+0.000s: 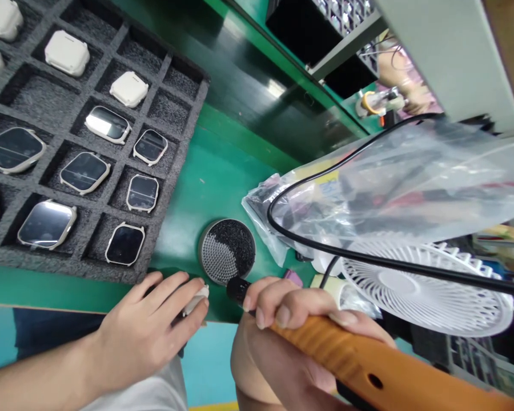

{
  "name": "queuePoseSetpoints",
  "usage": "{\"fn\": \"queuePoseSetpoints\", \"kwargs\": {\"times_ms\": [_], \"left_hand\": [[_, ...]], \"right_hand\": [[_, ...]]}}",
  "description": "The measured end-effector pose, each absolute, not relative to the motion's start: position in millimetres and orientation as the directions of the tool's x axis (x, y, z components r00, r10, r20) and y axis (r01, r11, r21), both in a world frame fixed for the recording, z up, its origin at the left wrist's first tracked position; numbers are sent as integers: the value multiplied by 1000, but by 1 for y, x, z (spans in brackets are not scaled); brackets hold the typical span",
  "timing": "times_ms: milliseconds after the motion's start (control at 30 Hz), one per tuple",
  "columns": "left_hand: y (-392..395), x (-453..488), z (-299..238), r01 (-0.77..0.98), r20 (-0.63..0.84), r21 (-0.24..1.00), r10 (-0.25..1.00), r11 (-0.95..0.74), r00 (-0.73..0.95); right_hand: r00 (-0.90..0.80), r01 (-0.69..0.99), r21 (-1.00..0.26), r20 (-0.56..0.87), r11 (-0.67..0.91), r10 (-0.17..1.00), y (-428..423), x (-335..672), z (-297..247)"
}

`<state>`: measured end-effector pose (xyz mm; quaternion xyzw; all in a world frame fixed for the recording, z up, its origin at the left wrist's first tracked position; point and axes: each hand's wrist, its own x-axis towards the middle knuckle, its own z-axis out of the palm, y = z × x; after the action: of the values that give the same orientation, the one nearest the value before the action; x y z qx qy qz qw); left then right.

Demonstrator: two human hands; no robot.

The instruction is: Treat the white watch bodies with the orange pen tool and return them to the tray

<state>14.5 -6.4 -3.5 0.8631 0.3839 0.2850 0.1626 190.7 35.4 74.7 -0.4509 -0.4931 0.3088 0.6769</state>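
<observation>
My right hand (300, 331) is wrapped around an orange electric screwdriver (346, 354). Its black nose (237, 290) points left, close to the lower rim of a round screw tray (217, 260). Small dark pieces cover part of that tray's dotted surface. At the bench's front edge, my left hand (154, 325) has its fingers bent over a small pale watch case (197, 299), mostly hidden beneath them. Left of the round tray, a dark foam tray (171, 188) holds several watches, some with dark screens up (125, 244) and others with pale backs up (67, 53).
A black cable (325, 246) loops over a clear plastic bag (368, 188) on the right. Below the bag is a white slatted basket (428, 291). The green bench (188, 228) ends just in front of my body. Another person's hand (417, 97) shows at the upper right.
</observation>
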Motion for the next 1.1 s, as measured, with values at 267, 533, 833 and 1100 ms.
{"fn": "queuePoseSetpoints", "kwargs": {"times_ms": [267,533,833,1100], "left_hand": [[-3,16,-2,576,392,501,763,-645,513],[-4,16,-2,571,379,512,765,-642,521],[-8,14,-6,556,357,520,756,-649,548],[-6,15,-4,558,373,525,763,-642,528]], "right_hand": [[334,-8,-907,395,422,856,35,191,74],[222,35,-924,378,380,899,33,204,78],[228,48,-916,398,398,889,33,198,75],[322,84,-898,434,431,842,31,193,80]]}}
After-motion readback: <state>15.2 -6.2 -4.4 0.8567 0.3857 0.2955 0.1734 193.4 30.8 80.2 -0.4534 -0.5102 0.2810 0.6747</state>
